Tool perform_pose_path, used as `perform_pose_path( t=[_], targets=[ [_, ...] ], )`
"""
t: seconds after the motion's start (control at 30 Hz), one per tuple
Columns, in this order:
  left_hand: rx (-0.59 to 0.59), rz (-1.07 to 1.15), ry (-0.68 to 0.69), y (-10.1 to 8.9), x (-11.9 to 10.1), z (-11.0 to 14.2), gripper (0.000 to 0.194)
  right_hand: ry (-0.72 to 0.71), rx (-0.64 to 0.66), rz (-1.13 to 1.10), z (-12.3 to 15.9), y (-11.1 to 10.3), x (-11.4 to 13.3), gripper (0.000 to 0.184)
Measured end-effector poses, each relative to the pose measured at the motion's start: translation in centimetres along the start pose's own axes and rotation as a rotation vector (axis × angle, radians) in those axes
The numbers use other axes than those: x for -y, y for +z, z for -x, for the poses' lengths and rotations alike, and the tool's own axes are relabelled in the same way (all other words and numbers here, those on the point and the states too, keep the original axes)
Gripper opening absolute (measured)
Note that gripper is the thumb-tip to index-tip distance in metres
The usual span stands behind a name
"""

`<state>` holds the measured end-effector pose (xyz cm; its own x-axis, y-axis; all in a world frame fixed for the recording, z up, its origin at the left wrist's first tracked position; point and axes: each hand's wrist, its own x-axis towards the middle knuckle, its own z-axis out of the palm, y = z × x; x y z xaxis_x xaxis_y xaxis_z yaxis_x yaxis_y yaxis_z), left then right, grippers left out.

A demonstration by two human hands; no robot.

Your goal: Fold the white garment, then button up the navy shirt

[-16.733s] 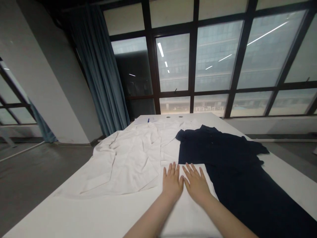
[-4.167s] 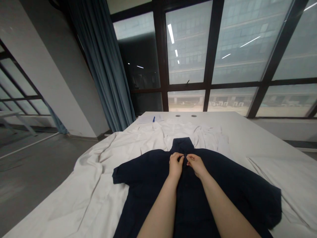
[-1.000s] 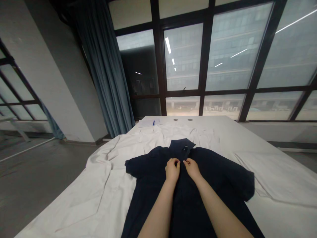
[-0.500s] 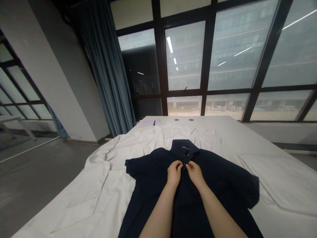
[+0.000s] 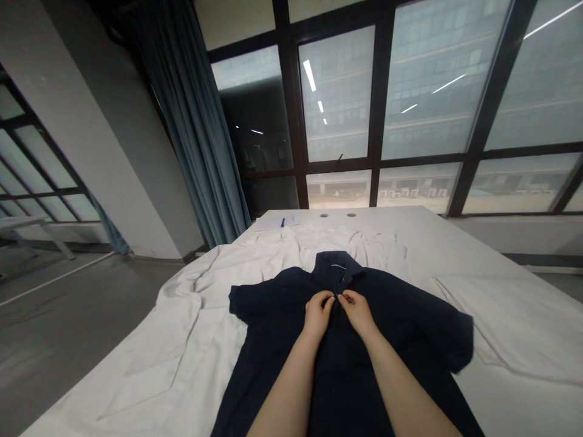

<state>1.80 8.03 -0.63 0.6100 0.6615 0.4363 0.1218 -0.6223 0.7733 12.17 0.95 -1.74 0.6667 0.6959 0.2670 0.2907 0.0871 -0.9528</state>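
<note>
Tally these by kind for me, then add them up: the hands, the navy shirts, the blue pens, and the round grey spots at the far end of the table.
Left hand and right hand: 2
Navy shirt: 1
Blue pen: 1
Round grey spots: 2
Total: 6

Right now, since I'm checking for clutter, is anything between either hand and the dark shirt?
Nothing visible: the left hand and right hand both touch the front of the dark shirt, just below its collar. The folded white cloth lies off to the right, away from both.
</note>
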Motion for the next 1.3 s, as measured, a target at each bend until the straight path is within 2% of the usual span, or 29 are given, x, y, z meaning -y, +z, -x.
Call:
perform_pose_path(
  t=[0.23, 0.43, 0.57, 0.7, 0.83, 1.0, 1.13, 1.3],
  targets=[
    [0.022, -0.004, 0.005, -0.1, 0.4, 0.1, 0.015, -0.008, 0.115, -0.063, 0.1, -0.5, 1.1, 0.020],
    [0.053, 0.109, -0.045, -0.3, -0.2, -0.1, 0.019, -0.024, 0.032, -0.050, 0.3, -0.1, 0.9, 0.016],
    [0.030, 0.149, -0.091, -0.3, -0.2, -0.3, 0.016, -0.044, 0.041, -0.061, 0.3, 0.2, 0.6, 0.015],
    [0.000, 0.113, -0.039, -0.4, -0.2, -0.3, 0.016, 0.017, 0.093, -0.196, 0.2, 0.2, 0.5, 0.021],
    [-0.023, 0.077, 0.007, -0.4, -0.3, -0.1, 0.017, 0.081, 0.088, -0.240, 0.2, 0.0, 0.4, 0.029],
    [-0.021, 0.151, -0.067, -0.4, -0.5, -0.2, 0.019, 0.163, 0.092, -0.389, 0.4, 0.6, 0.4, 0.031],
    [-0.107, 0.210, -0.151, -0.6, 0.2, -0.6, 0.019, 0.262, 0.080, -0.473, 0.1, 1.1, 0.2, 0.034],
    [-0.371, 0.288, -0.302, -1.5, 1.6, -1.2, 0.021, 0.296, -0.194, -0.458, -0.8, -0.1, -0.5, 0.034]
  ],
)
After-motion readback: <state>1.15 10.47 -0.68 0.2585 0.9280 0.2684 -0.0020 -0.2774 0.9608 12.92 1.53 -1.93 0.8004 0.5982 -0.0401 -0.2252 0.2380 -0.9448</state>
